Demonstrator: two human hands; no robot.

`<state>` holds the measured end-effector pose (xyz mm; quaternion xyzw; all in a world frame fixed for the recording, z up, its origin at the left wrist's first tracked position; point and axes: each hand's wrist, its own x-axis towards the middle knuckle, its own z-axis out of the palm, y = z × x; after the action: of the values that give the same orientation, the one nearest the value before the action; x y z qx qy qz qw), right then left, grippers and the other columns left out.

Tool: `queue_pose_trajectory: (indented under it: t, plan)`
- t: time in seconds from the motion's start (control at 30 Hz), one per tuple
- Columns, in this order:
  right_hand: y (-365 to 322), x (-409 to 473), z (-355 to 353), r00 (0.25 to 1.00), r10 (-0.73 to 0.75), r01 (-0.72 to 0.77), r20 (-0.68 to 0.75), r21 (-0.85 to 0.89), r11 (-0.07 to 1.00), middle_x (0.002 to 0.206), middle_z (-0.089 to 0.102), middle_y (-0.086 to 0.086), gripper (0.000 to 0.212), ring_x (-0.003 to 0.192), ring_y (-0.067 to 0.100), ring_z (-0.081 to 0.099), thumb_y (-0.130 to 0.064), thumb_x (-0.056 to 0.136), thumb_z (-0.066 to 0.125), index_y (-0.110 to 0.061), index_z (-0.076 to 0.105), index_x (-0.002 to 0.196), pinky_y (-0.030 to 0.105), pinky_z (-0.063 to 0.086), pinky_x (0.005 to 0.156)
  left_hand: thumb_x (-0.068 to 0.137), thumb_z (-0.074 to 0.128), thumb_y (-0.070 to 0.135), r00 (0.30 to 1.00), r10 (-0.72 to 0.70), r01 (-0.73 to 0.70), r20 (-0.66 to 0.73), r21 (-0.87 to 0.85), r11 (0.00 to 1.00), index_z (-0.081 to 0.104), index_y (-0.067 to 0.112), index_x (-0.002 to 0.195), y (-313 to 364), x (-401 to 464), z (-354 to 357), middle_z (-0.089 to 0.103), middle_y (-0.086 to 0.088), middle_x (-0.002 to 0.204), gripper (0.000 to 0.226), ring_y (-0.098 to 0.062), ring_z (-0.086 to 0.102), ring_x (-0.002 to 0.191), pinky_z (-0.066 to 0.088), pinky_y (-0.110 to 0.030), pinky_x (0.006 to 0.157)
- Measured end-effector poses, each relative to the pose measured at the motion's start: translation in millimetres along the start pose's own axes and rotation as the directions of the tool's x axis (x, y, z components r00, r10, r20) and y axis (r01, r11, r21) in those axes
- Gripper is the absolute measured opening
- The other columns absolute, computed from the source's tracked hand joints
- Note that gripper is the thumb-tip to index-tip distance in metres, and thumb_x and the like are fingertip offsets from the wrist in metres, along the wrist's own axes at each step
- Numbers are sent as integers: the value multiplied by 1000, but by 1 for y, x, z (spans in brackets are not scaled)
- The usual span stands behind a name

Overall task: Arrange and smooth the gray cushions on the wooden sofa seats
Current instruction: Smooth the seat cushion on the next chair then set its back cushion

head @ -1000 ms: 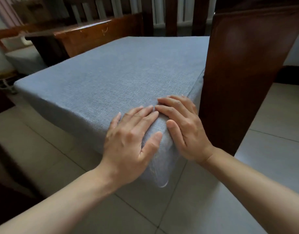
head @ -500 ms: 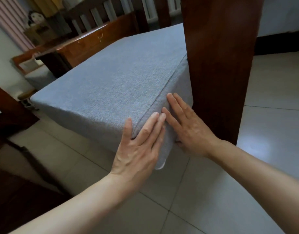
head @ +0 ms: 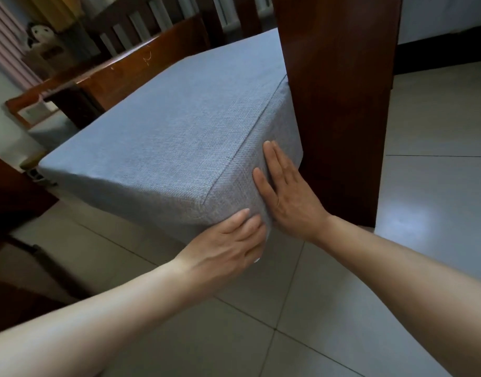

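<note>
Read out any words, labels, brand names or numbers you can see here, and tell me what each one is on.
None can be read.
Gray cushion: plain woven fabric, no tag or print showing.
Wooden armrest post: bare wood.
Brown box far back on the left: dark patches that may be print, too blurred to read.

Single head-worn wide-angle view, aimed forward and down, tilted. Cushion corner point(head: 206, 202) framed close at arm's reach; tiled floor point(head: 424, 213) seen below. No second view provided.

At frame centre, the left hand point(head: 228, 240) and right hand point(head: 288, 194) press flat against the gray cushion point(head: 179, 126) corner, beside the wooden armrest panel point(head: 340, 91).
</note>
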<state>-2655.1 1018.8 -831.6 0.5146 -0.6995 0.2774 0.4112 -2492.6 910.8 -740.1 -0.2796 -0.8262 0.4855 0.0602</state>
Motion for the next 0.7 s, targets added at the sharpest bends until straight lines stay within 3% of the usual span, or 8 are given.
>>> queue_pose_trajectory:
  t: [0.1, 0.3, 0.4, 0.47, 0.63, 0.7]
  plan:
    - [-4, -2, 2, 1000, 26, -26, 6, -17, 1000, 141, 13, 42, 59, 134, 58, 22, -7, 96, 41, -7, 4, 143, 62, 26, 108, 88, 25, 14, 976, 216, -216, 3, 20, 976, 72, 23, 99, -5, 9, 4, 68, -1, 106, 49, -22, 61, 103, 30, -37, 102]
    - [-7, -4, 1, 998, 50, -48, 39, -39, 998, 141, 13, 42, 48, 133, 59, 23, -8, 99, 23, -4, 6, 144, 61, 27, 108, 81, 39, 23, 922, 370, -366, 117, -55, 929, 64, 26, 67, -2, 29, 13, 64, 9, 76, 29, -17, 63, 86, 32, -33, 78]
    - [-11, -4, -1, 997, 73, -71, 30, -63, 996, 142, 13, 41, 48, 133, 58, 25, -7, 99, 19, -6, 2, 144, 59, 31, 107, 74, 54, 28, 933, 340, -336, 119, -54, 940, 64, 28, 61, -2, 35, 11, 59, 11, 65, 17, -14, 61, 79, 30, -31, 76]
    - [-13, -2, -1, 995, 97, -97, 1, -67, 993, 142, 16, 40, 49, 133, 57, 27, -6, 99, 21, -7, 1, 144, 56, 36, 104, 76, 61, 25, 948, 311, -305, 69, -79, 949, 63, 28, 64, -3, 32, 9, 58, 10, 66, 13, -17, 60, 81, 33, -34, 83]
    - [-18, 6, -1, 992, 123, -125, -33, -79, 989, 144, 12, 37, 58, 135, 54, 26, -6, 102, 21, -9, -11, 149, 52, 41, 102, 83, 33, 17, 977, 203, -194, 62, -122, 973, 62, 24, 71, -5, 23, -2, 60, 6, 71, 31, -20, 59, 88, 34, -42, 95]
    - [-19, 7, -4, 990, 136, -138, -36, -74, 988, 145, 14, 36, 53, 135, 53, 27, -6, 102, 22, -10, -2, 148, 52, 42, 101, 83, 31, 16, 982, 185, -178, 42, -138, 974, 61, 23, 72, -7, 23, -5, 60, 5, 71, 33, -21, 59, 88, 35, -43, 94]
